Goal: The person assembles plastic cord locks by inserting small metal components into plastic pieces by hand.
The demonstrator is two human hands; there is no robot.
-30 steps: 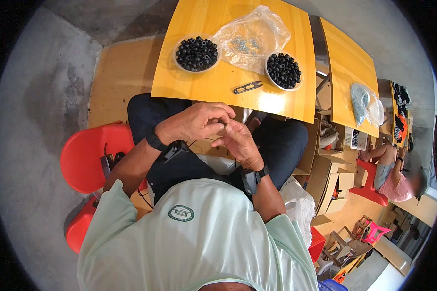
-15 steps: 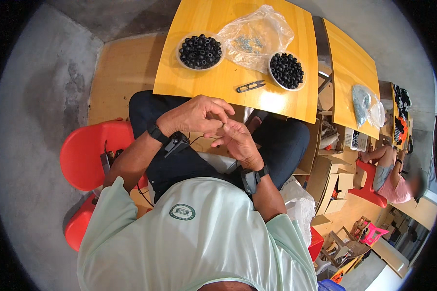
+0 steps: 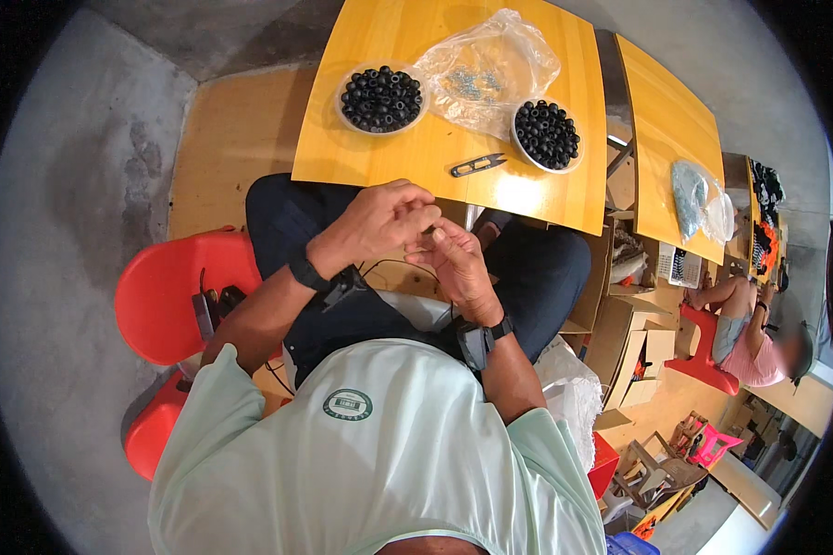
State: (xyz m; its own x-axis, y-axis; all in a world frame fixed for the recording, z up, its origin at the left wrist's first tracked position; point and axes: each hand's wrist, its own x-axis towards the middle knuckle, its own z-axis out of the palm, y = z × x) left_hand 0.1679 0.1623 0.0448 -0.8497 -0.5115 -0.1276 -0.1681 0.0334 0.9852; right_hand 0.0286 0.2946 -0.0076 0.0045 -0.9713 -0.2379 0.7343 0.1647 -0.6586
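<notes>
Both hands meet over the lap, just below the near edge of the yellow counter point(image 3: 407, 157). The left hand point(image 3: 379, 222) curls over, fingers pressed together at the tips against the right hand point(image 3: 453, 264), whose fingers pinch something too small to make out. Beyond them on the counter lie a small metal snipper point(image 3: 477, 166), two bowls of black beads point(image 3: 381, 97) point(image 3: 546, 134), and a clear plastic bag point(image 3: 486, 69).
</notes>
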